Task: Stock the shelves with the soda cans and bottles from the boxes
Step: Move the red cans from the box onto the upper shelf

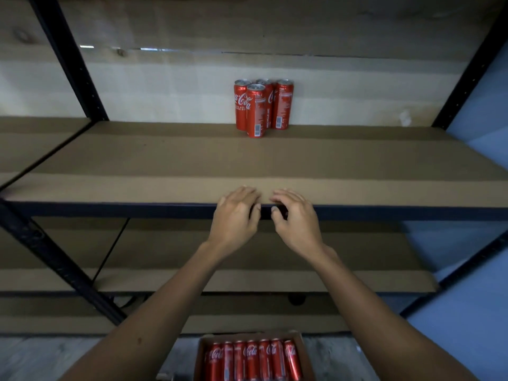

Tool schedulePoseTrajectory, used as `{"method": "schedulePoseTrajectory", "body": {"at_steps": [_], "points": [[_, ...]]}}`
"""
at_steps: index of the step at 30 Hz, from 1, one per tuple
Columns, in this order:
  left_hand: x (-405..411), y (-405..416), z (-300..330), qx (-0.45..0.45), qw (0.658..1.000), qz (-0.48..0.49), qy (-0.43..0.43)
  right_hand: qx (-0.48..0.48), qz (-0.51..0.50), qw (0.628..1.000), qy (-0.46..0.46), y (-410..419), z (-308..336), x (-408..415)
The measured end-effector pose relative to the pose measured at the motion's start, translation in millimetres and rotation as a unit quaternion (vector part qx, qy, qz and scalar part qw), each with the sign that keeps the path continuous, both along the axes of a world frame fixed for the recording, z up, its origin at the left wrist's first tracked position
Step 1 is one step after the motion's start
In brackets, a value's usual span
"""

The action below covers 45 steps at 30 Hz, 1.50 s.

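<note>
Several tall red soda cans (261, 108) stand upright in a tight cluster at the back middle of a brown shelf board (165, 166). My left hand (236, 215) and my right hand (295, 218) hover side by side over the shelf's dark front rail, fingers curled and apart, holding nothing. Both hands are well in front of the cans. On the floor below, a cardboard box (202, 350) holds several red soda cans (253, 358) lying in a row.
Dark metal uprights (68, 59) frame the shelf on both sides. A lower shelf board (165, 257) lies beneath. A pale wall (481, 119) is at the right. A neighbouring shelf unit (33, 144) adjoins on the left.
</note>
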State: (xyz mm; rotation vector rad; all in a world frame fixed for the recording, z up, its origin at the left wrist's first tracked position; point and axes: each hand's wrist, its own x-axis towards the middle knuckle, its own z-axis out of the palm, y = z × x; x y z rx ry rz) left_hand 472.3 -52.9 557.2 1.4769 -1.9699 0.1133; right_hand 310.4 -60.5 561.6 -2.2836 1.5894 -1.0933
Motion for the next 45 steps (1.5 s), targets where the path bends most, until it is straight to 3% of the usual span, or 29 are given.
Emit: {"method": "schedulePoseTrajectory", "body": {"at_steps": [4,8,12,16,24,28,37,42,45], "points": [[2.9,37.8,-27.8,0.007,0.998,-0.006,-0.067,-0.034,0.012,0.999,-0.012,31.1,-26.5,-5.6],[-3.3,72.0,-69.8,0.061,0.998,-0.017,-0.014,-0.028,0.016,0.999,-0.04,54.9,-59.9,-9.3],[-5.4,99.8,-130.2,0.207,0.977,-0.012,0.038,0.107,0.027,0.994,-0.018,76.4,-108.6,-13.0],[-5.7,115.2,-190.1,0.351,0.934,0.021,0.063,0.215,0.023,0.976,0.01,93.7,-168.4,-17.6],[-16.3,139.1,-338.9,0.495,0.865,0.044,0.069,0.359,0.007,0.93,0.078,129.9,-327.9,-38.7],[-28.4,145.9,-425.0,0.538,0.838,0.024,0.086,0.396,-0.002,0.911,0.11,142.1,-409.4,-51.0],[-48.2,160.1,-621.6,0.618,0.778,0.019,0.111,0.521,-0.028,0.848,0.09,148.3,-590.0,-67.1],[-56.0,176.2,-699.8,0.637,0.757,0.041,0.141,0.589,-0.072,0.803,0.057,155.5,-667.5,-71.6],[-60.9,186.4,-729.9,0.656,0.739,0.049,0.145,0.593,-0.064,0.8,0.071,162.5,-704.4,-77.3]]}}
